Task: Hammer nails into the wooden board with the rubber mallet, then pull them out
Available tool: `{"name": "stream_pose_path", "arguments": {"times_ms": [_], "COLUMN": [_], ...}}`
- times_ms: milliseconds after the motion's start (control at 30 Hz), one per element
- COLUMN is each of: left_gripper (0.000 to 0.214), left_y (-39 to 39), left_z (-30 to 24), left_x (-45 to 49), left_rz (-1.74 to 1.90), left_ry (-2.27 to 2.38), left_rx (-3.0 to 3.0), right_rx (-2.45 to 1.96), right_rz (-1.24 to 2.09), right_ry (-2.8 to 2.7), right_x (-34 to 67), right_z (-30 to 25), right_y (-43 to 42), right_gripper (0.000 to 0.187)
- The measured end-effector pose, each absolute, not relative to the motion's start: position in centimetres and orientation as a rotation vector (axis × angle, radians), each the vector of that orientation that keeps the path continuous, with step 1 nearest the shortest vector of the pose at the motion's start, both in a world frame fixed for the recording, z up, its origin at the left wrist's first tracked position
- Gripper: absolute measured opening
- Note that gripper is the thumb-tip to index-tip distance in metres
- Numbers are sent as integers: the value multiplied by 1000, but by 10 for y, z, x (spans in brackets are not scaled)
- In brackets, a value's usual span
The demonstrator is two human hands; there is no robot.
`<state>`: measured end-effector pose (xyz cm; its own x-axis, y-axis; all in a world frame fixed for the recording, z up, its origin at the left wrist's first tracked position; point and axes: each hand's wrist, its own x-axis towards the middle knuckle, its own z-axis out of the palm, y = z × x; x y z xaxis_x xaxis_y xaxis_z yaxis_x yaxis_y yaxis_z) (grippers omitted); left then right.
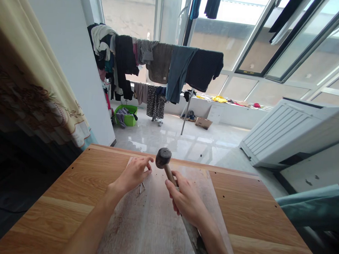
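Note:
My right hand (186, 199) is wrapped round the wooden handle of a rubber mallet (163, 158). The mallet's black head points away from me, raised above a worn, whitish board (155, 218). To its left, my left hand (136, 173) hovers over the board with thumb and fingers apart, and nothing shows between them. Just below that hand, a few thin metal nails (142, 187) are on the board; whether they stand or lie is hard to tell. Small dark holes or specks dot the board near them. From beneath my right wrist a dark, stained strip (195, 239) runs toward me.
The board lies on a wooden tabletop (253, 208) with small dark holes. Past its far edge are a tiled floor (157, 137), a laundry rack with clothes (159, 61), a green basin (129, 119) and a white ribbed appliance (287, 130). A curtain (46, 69) hangs left.

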<state>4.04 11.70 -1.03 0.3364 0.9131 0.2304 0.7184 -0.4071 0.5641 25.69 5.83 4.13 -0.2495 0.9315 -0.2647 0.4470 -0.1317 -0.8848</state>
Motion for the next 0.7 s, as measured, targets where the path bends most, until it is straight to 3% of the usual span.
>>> {"name": "stream_pose_path", "arguments": {"times_ms": [700], "left_gripper": [30], "left_y": [122], "left_z": [-23], "left_x": [36], "left_rz": [916], "left_ry": [1300], "left_rx": [2182], "right_rx": [-1493], "right_rz": [1217], "right_ry": [-1887], "right_x": [245], "right_z": [27], "right_y": [54], "right_gripper": [24]}}
